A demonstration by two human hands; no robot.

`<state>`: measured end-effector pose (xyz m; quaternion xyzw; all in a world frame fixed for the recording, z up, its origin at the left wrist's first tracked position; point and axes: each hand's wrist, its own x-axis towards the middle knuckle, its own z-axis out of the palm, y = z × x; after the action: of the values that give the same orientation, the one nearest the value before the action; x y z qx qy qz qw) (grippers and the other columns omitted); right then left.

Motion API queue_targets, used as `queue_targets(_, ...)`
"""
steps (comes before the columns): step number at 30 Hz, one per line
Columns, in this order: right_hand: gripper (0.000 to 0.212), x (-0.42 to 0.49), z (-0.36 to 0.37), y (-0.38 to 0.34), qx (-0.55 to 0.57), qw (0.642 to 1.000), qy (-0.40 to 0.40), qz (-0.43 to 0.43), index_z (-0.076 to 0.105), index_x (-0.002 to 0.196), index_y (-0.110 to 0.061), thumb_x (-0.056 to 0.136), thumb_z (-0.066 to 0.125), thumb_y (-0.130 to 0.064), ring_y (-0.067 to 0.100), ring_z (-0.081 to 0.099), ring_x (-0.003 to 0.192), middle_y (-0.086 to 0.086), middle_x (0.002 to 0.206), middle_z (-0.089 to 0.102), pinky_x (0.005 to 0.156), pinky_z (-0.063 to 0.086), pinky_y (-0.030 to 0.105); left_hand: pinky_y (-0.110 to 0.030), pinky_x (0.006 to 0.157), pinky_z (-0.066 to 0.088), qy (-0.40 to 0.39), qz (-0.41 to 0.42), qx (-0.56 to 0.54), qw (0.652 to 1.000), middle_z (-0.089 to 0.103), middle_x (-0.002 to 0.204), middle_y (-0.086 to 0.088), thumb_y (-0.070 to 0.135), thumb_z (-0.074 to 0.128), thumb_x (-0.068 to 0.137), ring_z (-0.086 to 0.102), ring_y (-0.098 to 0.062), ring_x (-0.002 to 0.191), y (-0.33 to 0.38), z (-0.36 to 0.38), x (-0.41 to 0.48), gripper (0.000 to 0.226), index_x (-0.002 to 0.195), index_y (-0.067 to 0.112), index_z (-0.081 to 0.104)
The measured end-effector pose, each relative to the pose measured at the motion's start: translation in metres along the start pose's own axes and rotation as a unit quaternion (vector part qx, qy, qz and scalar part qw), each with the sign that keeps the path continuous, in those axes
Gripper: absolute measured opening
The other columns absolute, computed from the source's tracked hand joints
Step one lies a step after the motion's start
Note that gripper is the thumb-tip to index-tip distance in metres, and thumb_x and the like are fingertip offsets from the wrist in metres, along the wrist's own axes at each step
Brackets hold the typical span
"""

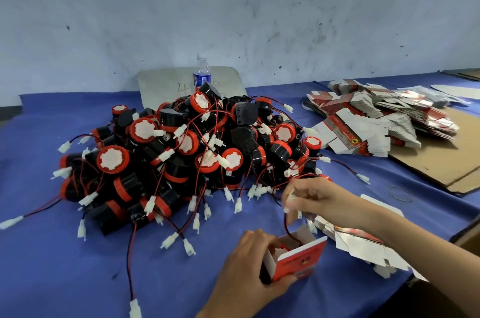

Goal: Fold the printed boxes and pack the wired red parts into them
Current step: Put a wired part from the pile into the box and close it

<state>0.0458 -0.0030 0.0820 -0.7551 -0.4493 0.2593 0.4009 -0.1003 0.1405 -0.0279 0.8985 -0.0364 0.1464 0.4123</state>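
Observation:
A big heap of red-and-black round parts (pixel 187 151) with red-black wires and white plugs covers the middle of the blue table. At the front, my left hand (pixel 246 263) grips an upright red printed box (pixel 298 258) with its top open. A red part sits inside the box, and its wire (pixel 287 228) rises out of it. My right hand (pixel 315 200) is above the box, pinching the white plug at the wire's end. Flat unfolded boxes (pixel 363 242) lie under my right forearm.
A larger pile of flat printed boxes (pixel 376 115) lies at the back right, partly on brown cardboard (pixel 441 167). A water bottle (pixel 202 73) stands behind the heap against a grey board. A rubber band (pixel 400 194) lies right of my hand. The wall runs close behind.

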Motion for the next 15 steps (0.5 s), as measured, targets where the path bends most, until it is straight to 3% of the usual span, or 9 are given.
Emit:
queue_targets(4,0.014,0.003,0.000,-0.003,-0.039,0.999,-0.004,0.006,0.070,0.092,-0.023,0.095,0.056,-0.023,0.007,0.059,0.071,-0.009,0.081,0.063,0.065,0.045,0.021,-0.010,0.074,0.042,0.007,0.015,0.001,1.000,0.039,0.097,0.037,0.069,0.061,0.069,0.043,0.007,0.097,0.001,-0.001,0.001,0.042,0.095,0.049,0.035)
queue_targets(7,0.012,0.002,-0.002,-0.001,-0.156,0.986,-0.059,0.026,0.073,0.094,-0.018,0.091,0.062,-0.014,0.001,0.058,0.076,-0.013,0.086,0.061,0.070,0.043,0.014,-0.026,0.076,0.047,0.019,0.029,-0.001,0.999,0.041,0.096,0.031,0.065,0.061,0.071,0.045,0.001,0.097,0.003,-0.001,0.000,0.044,0.097,0.035,0.043)
queue_targets(10,0.006,-0.002,-0.002,0.000,-0.225,0.969,-0.087,0.045,0.069,0.088,-0.017,0.087,0.067,-0.012,-0.007,0.056,0.071,-0.017,0.081,0.061,0.065,0.040,0.008,-0.032,0.075,0.049,0.028,0.031,-0.003,0.999,0.042,0.095,0.028,0.066,0.060,0.071,0.048,-0.002,0.097,0.004,-0.001,0.001,0.050,0.100,0.029,0.046)
queue_targets(13,0.006,0.004,0.000,-0.005,-0.309,0.940,-0.135,0.048,0.069,0.081,-0.012,0.084,0.070,-0.016,-0.004,0.050,0.066,-0.017,0.073,0.057,0.062,0.035,0.006,-0.031,0.076,0.050,0.025,0.031,-0.007,0.999,0.042,0.094,0.030,0.067,0.059,0.069,0.049,-0.002,0.097,0.005,-0.002,0.001,0.043,0.095,0.037,0.043)
queue_targets(15,0.010,0.014,0.002,-0.011,-0.368,0.910,-0.187,0.036,0.071,0.082,-0.007,0.085,0.068,-0.017,0.003,0.048,0.068,-0.008,0.078,0.064,0.062,0.033,0.007,-0.028,0.075,0.050,0.028,0.034,-0.009,0.999,0.042,0.093,0.032,0.066,0.060,0.069,0.048,-0.001,0.096,0.006,-0.002,0.001,0.038,0.094,0.044,0.042)
